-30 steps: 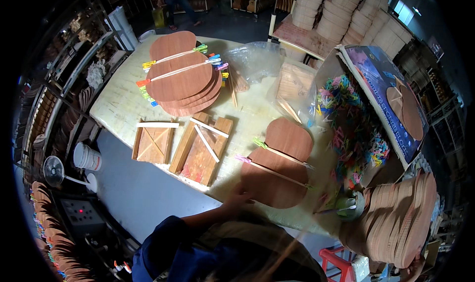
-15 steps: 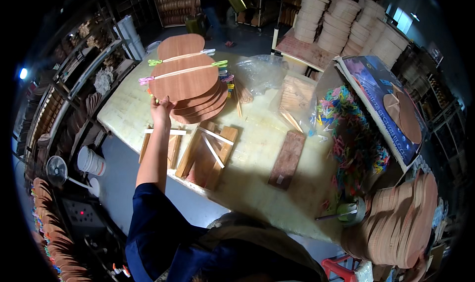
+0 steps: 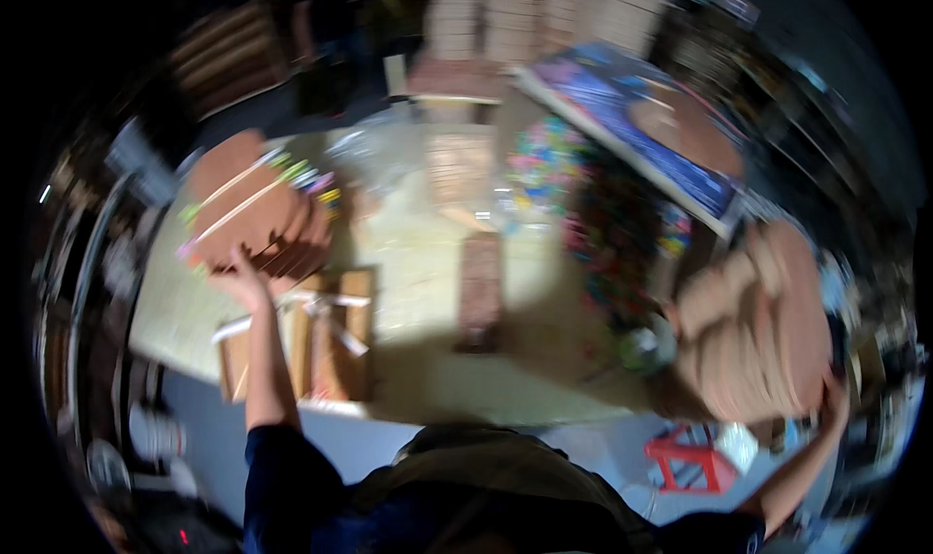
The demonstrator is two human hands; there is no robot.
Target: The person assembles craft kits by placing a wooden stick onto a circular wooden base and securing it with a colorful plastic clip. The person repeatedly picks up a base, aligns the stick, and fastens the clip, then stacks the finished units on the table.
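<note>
**benchrat:** where's this shot from? Everything bends like crazy.

**woodguy:** Single head cam, fisheye, worn high and looking steeply down over the worktable (image 3: 428,292). The wearer's own shoulders and collar fill the bottom edge, so it sits right above them. The far side of the shop curls along the top rim, and the whole frame is smeared with motion blur.

**benchrat:** how close to the bench?

**woodguy:** Arm's reach. The left hand (image 3: 236,280) lands on the guitar-shaped board stack (image 3: 248,209) at left, and the right hand (image 3: 834,398) sits way out at the right rim by another stack of wood cutouts (image 3: 753,326). Only one view, so no overlap with any other.
</note>
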